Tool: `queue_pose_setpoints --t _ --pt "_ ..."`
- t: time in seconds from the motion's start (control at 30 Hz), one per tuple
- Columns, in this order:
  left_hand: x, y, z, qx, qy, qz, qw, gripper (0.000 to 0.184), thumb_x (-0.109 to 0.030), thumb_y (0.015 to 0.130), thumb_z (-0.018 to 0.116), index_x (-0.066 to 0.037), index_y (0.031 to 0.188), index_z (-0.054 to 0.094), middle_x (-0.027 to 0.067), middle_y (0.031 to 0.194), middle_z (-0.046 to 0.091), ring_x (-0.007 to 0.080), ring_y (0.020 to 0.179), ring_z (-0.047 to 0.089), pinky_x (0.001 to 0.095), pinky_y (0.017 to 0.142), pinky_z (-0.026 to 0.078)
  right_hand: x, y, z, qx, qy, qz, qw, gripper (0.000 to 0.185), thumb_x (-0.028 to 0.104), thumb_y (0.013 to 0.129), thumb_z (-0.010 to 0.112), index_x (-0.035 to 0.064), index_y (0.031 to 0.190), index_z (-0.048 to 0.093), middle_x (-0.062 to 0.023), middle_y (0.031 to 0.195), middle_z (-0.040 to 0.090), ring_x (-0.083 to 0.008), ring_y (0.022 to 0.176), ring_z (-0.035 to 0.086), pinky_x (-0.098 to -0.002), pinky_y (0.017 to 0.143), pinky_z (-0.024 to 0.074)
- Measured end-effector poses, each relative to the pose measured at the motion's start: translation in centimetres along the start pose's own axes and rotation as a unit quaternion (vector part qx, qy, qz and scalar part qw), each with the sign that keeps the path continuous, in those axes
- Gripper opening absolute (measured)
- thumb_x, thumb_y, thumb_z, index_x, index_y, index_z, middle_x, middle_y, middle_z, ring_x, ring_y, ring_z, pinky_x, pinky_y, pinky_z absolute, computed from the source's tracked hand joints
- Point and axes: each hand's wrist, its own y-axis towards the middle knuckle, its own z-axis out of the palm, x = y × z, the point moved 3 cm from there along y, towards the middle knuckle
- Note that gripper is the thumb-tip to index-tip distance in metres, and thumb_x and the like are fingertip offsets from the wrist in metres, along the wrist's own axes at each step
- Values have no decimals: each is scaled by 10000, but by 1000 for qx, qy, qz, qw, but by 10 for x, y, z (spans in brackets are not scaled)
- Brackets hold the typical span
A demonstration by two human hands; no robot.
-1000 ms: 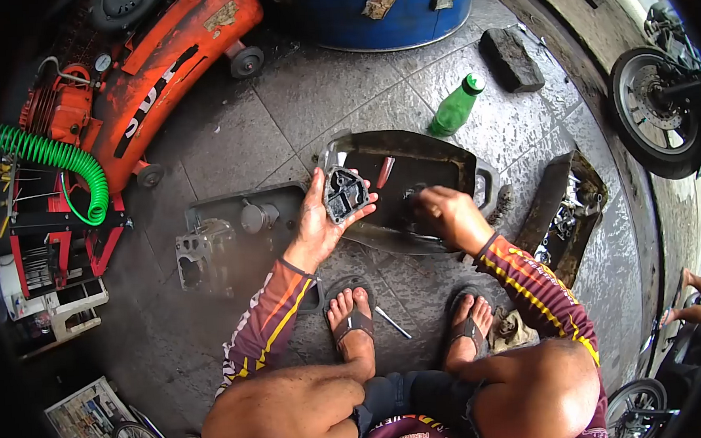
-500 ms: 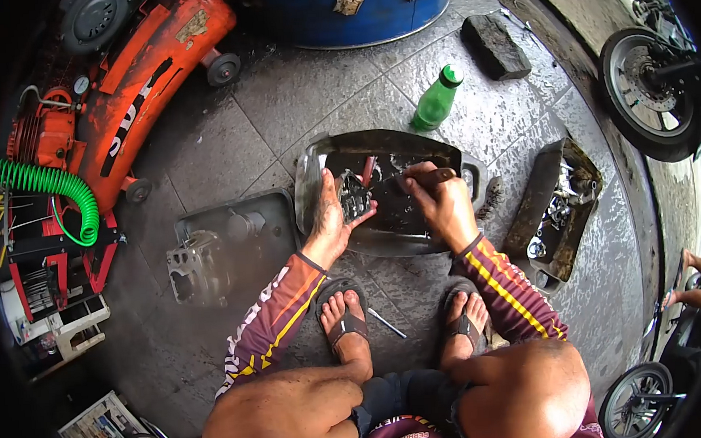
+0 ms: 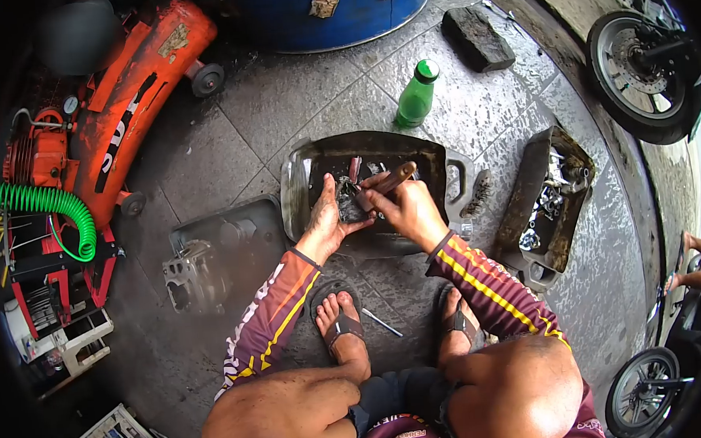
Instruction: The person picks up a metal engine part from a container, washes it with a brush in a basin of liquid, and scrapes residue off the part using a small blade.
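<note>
My left hand (image 3: 324, 223) is closed around the edge of a dark metal engine part (image 3: 349, 209), holding it over a basin cut from a container (image 3: 444, 184). In my right hand (image 3: 410, 213) is a brush with a wooden handle (image 3: 398, 177); its head meets the engine part. Dark liquid lies in the basin, and a reddish handle-like piece (image 3: 355, 168) rests there. To the left, a grey metal casing (image 3: 191, 276) sits at a shallow tray (image 3: 269, 215). A worn bristle brush (image 3: 478, 193) lies to the right of the basin.
A green bottle (image 3: 415, 104) stands beyond the basin, near a dark block (image 3: 477, 39) and a blue drum (image 3: 340, 29). At right is a cut container of metal parts (image 3: 581, 231). An orange compressor (image 3: 135, 111) stands left. A thin metal rod (image 3: 382, 323) lies between my feet.
My right hand has moved left with the brush, from over the basin's right side onto the engine part. My left hand keeps its hold. The whole view has shifted slightly.
</note>
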Motion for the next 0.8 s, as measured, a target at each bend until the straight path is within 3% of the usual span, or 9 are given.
queue_pose_setpoints --t 0.17,0.2,0.3,0.43,0.53,0.6,0.67,0.7,0.8 --pt "-2 -9 2 21 83 -23 996 618 -644 966 467 -126 1294 541 128 1126 676 363 936 704 569 861 567 7 2 -15 -70 -2 -32 997 181 98 876 667 25 1041 687 -194 939 698 -371 837 688 -423 750 549" --pt "-5 -16 10 -27 93 -7 995 569 -614 961 515 -161 1305 546 108 1101 679 339 896 716 514 814 595 1 4 -18 -69 -4 -34 997 181 98 876 667 25 1041 687 -194 939 698 -371 837 688 -423 750 549" --pt "-6 -12 3 -4 175 -18 984 570 -594 947 562 -188 1344 515 95 1120 666 316 891 721 471 792 604 -22 0 -26 -43 -199 -42 978 177 98 875 659 32 1039 669 -195 949 688 -395 825 673 -446 740 543" --pt "-11 -15 -1 -24 264 -11 964 480 -373 996 571 -113 1377 439 106 1059 653 276 780 729 353 569 609 -24 -9 -20 -6 -161 -26 987 187 96 878 662 29 1053 662 -178 876 697 -372 804 690 -431 709 548" --pt "-12 -11 -11 -52 299 6 953 395 -258 1005 523 -50 1332 445 137 1020 646 265 696 725 318 476 577 -2 -12 -18 -96 46 48 993 204 121 912 671 27 1091 686 -165 915 729 -270 845 738 -340 751 562" --pt "-10 -6 -16 -63 388 34 919 363 -216 1010 484 -17 1309 438 166 960 655 267 594 705 323 417 549 -1 -13 -1 -74 69 21 995 192 113 908 674 23 1078 690 -162 910 729 -262 847 739 -336 759 564" --pt "-14 -15 -5 -91 476 88 871 274 -218 996 494 33 1091 550 173 712 667 258 531 692 347 437 557 -5 -14 15 -31 121 -26 992 179 94 885 692 13 1044 696 -156 906 730 -282 851 736 -349 769 572" --pt "-19 -24 5 -110 530 106 834 263 -216 989 503 37 1035 560 177 632 662 270 522 692 361 442 559 -9 -12 12 -9 -49 -84 995 185 93 870 696 5 1034 697 -160 918 730 -315 862 726 -375 768 578" --pt "-14 -30 8 -149 650 220 712 223 -235 976 535 -15 937 541 219 627 653 336 519 681 437 469 555 -17 -10 2 -79 -94 -53 991 188 122 869 692 12 1021 707 -179 942 724 -331 864 716 -385 742 575"
